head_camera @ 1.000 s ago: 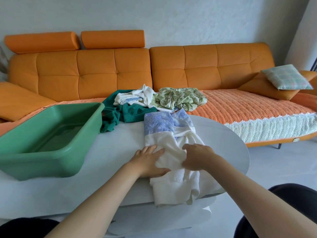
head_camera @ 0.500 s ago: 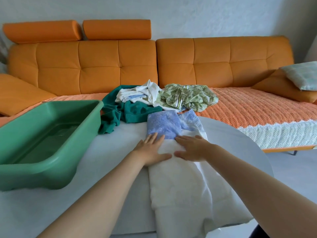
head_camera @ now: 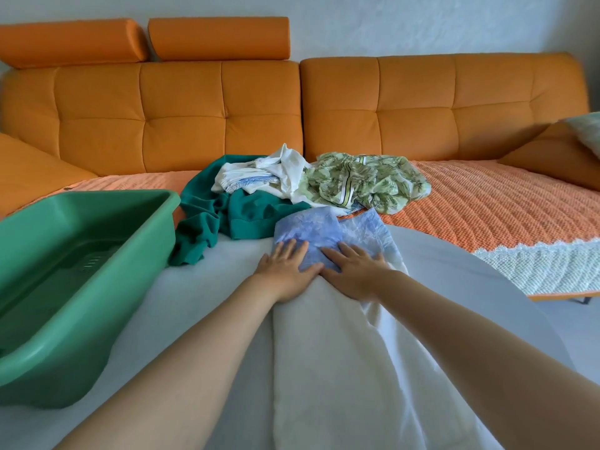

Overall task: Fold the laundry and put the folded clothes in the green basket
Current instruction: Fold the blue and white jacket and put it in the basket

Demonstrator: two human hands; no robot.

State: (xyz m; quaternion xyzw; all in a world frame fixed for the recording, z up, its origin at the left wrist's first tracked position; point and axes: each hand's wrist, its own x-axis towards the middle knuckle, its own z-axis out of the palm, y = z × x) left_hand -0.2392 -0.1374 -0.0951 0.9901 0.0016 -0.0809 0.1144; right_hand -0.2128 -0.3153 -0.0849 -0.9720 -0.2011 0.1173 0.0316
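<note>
White-and-blue garment (head_camera: 341, 358), under the left hand (head_camera: 285, 275) and right hand (head_camera: 354, 274) pressed flat with straight fingers, runs down the tabletop's (head_camera: 201, 306) middle. It looks light and limp; I'd pinch its far corners. The green basket (head_camera: 81, 339) sits at the left edge.

sofa (head_camera: 181, 115): orange, tufted back, running wide beyond the fingers (head_camera: 289, 251)
headrest (head_camera: 219, 37): orange roll atop the sofa back, far beyond the fingers; a second headrest (head_camera: 65, 42) sits just beside it, further left
armrest (head_camera: 32, 170): orange, sloped, far left of the fingers
throw (head_camera: 487, 206): orange woven cover on the seat, beyond and right of the fingers, with a white lace-edged hem at the front
cushion (head_camera: 552, 157): orange, leaning on the sofa back, far right of the fingers
pillow (head_camera: 589, 128): pale, resting on the cushion, cut by the frame edge
table (head_camera: 194, 287): white, rounded edge, beneath and around the fingers
wall (head_camera: 389, 24): pale, above the sofa
floor (head_camera: 578, 336): grey, right of the table
</note>
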